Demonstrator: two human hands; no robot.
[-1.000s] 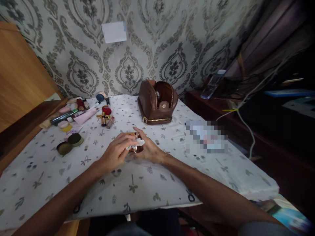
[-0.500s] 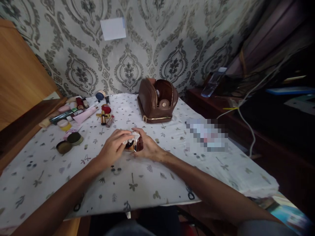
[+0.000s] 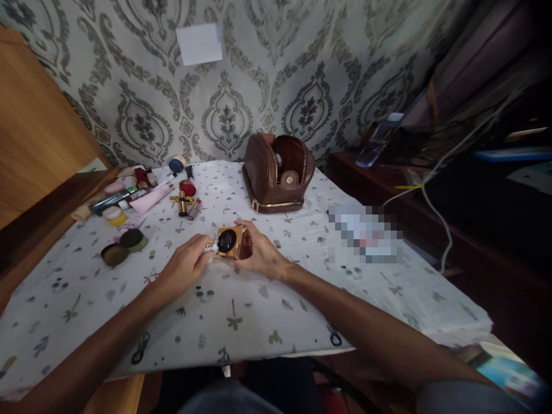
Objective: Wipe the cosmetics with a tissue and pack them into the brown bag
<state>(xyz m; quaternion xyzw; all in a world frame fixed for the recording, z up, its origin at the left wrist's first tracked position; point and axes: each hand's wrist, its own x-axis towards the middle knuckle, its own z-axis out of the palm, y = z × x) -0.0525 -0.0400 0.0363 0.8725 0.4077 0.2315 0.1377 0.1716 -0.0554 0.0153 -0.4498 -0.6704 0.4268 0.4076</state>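
Note:
My right hand (image 3: pixel 259 250) grips a square gold box (image 3: pixel 235 251) with a round black label (image 3: pixel 226 240) by its right side, over the patterned white cloth (image 3: pixel 233 339). At the box's left edge, my left hand (image 3: pixel 192 259) pinches a crumpled white tissue (image 3: pixel 211 247). Behind the hands stands an unzipped brown leather bag (image 3: pixel 263 178). Gold tubes (image 3: pixel 183 204) and a round red case (image 3: pixel 187 187) lie to the back left of the box.
A pink tube (image 3: pixel 150 198), a dark green jar (image 3: pixel 133 240) and several other cosmetics spread along the left side. On the right are a blurred-out item (image 3: pixel 366 233), a white cable (image 3: pixel 435 218) and a clear bottle (image 3: pixel 377 144) on a dark ledge.
My left hand has moved left with the tissue, off the top of the box, so the black label now shows. My right hand still holds the box.

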